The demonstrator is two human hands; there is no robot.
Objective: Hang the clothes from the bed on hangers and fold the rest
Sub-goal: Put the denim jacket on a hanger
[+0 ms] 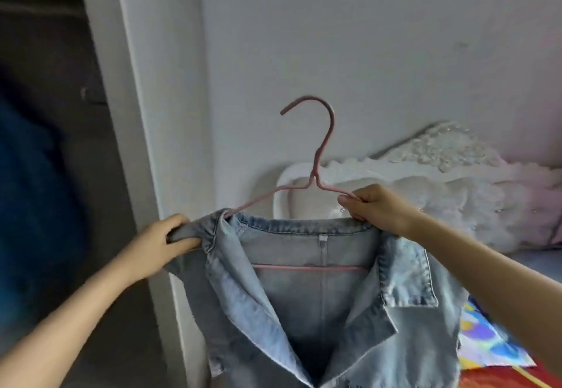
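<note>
Denim jacket point(319, 296) held aloft on pink hanger point(316, 156) beside the bed point(532, 266); left hand point(164, 244) grips its shoulder; right hand point(374, 208) pinches hanger arm and collar. Recommend seating both shoulders evenly; collar centred under hook.

Faded denim jacket point(307, 311), matt pink hanger point(322, 150)

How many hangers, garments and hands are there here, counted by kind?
Hangers: 1, the pink hanger
Garments: 1, the denim jacket
Hands: 2, the left hand gripping the jacket, the right hand gripping the hanger
Total: 4
</note>
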